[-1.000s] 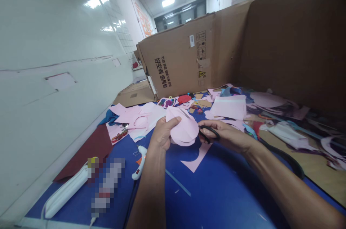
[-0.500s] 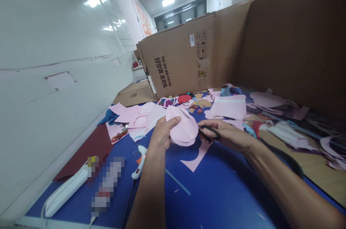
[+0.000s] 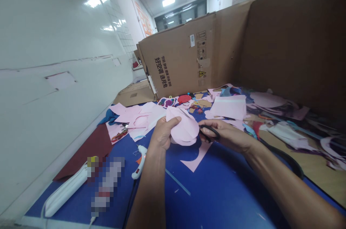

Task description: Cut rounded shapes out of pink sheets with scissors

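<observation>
My left hand (image 3: 164, 133) pinches a rounded piece of pink paper (image 3: 185, 128), thumb on top, held above the blue table. The piece looks layered, with a second edge showing along its bottom. My right hand (image 3: 229, 135) is closed around the black handles of a pair of scissors (image 3: 210, 132). The scissors are at the right edge of the pink piece; their blades are mostly hidden. Below, on the table, lies a curved pink offcut (image 3: 196, 160).
A white glue gun (image 3: 140, 164) lies left of my left forearm, near a white power strip (image 3: 67, 189). Pink sheets (image 3: 143, 115) and scraps spread behind my hands. Tall cardboard (image 3: 181, 59) walls the back and right. A maroon sheet (image 3: 86, 149) lies at left.
The pink piece has shifted very slightly to the right at its lower edge. Both hands stay almost in place, and the scissors remain at the piece's right edge.
</observation>
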The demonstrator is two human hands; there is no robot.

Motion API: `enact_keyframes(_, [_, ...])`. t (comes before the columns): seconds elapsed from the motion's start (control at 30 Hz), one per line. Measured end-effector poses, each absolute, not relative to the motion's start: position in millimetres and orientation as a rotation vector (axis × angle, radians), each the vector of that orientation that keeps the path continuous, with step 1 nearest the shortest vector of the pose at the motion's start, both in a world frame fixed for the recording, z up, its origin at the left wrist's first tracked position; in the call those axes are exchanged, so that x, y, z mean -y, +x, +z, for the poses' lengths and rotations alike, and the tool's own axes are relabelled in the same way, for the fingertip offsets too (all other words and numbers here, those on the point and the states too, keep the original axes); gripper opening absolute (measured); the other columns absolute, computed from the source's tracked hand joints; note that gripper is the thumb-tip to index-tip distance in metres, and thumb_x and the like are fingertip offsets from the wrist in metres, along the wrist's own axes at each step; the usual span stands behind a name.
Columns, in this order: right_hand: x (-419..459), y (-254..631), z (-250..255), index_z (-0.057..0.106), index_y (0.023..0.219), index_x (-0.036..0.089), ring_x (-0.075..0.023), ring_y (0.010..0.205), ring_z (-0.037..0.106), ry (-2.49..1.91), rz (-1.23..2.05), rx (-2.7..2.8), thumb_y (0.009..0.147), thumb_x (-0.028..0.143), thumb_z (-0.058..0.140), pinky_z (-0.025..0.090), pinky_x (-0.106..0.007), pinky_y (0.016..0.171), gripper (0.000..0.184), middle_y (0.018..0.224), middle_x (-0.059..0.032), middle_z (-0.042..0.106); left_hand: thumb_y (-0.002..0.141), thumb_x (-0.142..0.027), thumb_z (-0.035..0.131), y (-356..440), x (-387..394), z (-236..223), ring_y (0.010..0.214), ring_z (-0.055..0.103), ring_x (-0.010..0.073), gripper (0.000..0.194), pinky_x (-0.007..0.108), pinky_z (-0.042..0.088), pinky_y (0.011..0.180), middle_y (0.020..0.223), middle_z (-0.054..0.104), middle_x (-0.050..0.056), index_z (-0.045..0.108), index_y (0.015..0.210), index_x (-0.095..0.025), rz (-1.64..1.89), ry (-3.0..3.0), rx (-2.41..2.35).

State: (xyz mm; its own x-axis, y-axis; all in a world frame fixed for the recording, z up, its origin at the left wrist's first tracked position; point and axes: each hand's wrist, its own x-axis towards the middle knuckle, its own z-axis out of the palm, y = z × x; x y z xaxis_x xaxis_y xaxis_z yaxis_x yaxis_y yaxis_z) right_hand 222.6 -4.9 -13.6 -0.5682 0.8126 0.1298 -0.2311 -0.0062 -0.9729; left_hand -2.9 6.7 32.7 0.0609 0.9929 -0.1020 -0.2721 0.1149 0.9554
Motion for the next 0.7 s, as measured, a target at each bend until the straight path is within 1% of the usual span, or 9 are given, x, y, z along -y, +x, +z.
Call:
enact_keyframes(0.17, [6.0,220.8,-11.3,0.074,0.097,0.017,-0.0157,0.067,0.05,-0.632,1.682,1.468,0.084,0.055,0.083,0.034,-0.029,0.063,0.042,0.077,-0.003,0.065,0.06,-0.026,0.09,-1.3,-5.9,33.3,0.07,0.073,0.0229,0.039,0.034,0.06,0.073,0.085,0.079,0.013,0.077,0.093,-0.01,1.229,0.968,-0.989])
enact_keyframes(0.37, [6.9,219.7,-8.7,0.073,0.091,0.017,-0.0154,0.066,0.049,-0.632,1.68,1.454,0.082,0.057,0.084,0.032,-0.029,0.062,0.042,0.076,-0.003,0.065,0.058,-0.027,0.092,0.1,-6.3,31.9,0.075,0.073,0.0233,0.039,0.035,0.059,0.078,0.082,0.078,0.011,0.077,0.091,-0.012,1.23,0.975,-0.99])
enact_keyframes(0.57, [6.6,219.6,-9.5,0.073,0.091,0.017,-0.0153,0.066,0.048,-0.626,1.679,1.454,0.083,0.057,0.083,0.032,-0.029,0.063,0.043,0.076,-0.0029,0.065,0.063,-0.03,0.09,-1.3,-9.2,27.9,0.072,0.072,0.0225,0.038,0.034,0.059,0.074,0.079,0.078,0.01,0.077,0.094,-0.013,1.239,0.962,-0.993])
enact_keyframes(0.7, [6.7,220.1,-10.5,0.073,0.092,0.017,-0.0159,0.067,0.049,-0.633,1.682,1.441,0.082,0.058,0.084,0.033,-0.029,0.063,0.044,0.077,-0.0036,0.065,0.06,-0.03,0.091,-0.5,-8.1,29.5,0.073,0.071,0.0222,0.037,0.034,0.058,0.075,0.082,0.078,0.011,0.077,0.089,-0.012,1.241,0.976,-0.989])
